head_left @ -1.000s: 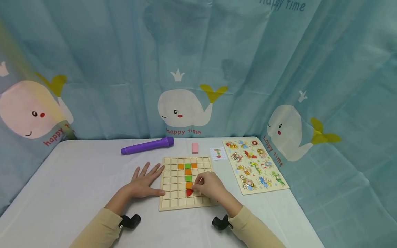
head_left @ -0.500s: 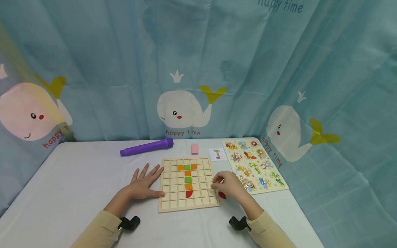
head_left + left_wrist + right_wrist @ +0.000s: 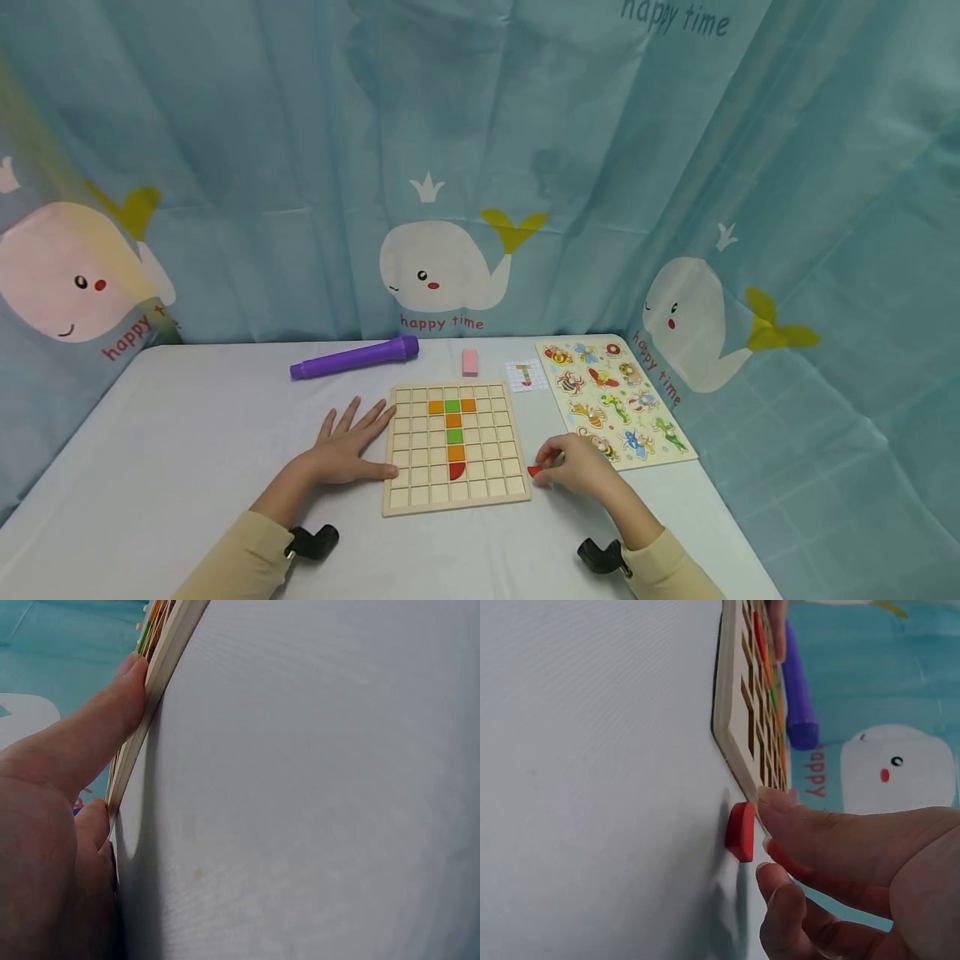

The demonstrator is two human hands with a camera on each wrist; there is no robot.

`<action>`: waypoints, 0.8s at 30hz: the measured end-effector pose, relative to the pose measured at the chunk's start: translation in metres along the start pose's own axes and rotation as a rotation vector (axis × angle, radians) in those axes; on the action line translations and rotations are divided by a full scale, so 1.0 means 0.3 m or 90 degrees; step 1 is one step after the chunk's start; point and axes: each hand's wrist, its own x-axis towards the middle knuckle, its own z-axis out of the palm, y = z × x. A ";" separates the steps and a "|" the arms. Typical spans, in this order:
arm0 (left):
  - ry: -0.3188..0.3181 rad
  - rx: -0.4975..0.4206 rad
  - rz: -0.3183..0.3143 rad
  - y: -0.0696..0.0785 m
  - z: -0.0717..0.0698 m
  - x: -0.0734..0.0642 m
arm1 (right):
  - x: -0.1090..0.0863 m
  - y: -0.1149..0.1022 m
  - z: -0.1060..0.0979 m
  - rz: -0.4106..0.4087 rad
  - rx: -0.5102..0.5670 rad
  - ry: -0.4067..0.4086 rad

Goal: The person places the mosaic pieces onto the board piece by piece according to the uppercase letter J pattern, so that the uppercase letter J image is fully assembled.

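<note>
A wooden grid board (image 3: 420, 498) lies on the table, with orange and green square tiles (image 3: 454, 436) in a T-like column that ends in a red quarter-round tile (image 3: 457, 472). My left hand (image 3: 341, 454) is spread flat, its thumb and fingertips resting on the board's left edge. To the right of the board, a second red quarter-round tile (image 3: 741, 831) lies on the tabletop. My right hand (image 3: 573, 464) is right at that tile; in the right wrist view the thumb and fingers are apart beside it, not visibly gripping it.
Behind the board lie a purple stick-shaped object (image 3: 354, 358), a pink block (image 3: 469, 362) and a small card (image 3: 527, 376) with a matching coloured pattern. An insect picture puzzle board (image 3: 615, 402) is at the right. A whale-print curtain (image 3: 322, 167) closes off the back and sides.
My right hand has left the red tile in the grid and moved right, off the board, down to the loose red tile. The left hand stays in place.
</note>
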 end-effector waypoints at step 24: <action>-0.013 -0.007 -0.004 0.011 -0.003 0.002 | 0.014 0.023 0.024 -0.027 0.007 -0.016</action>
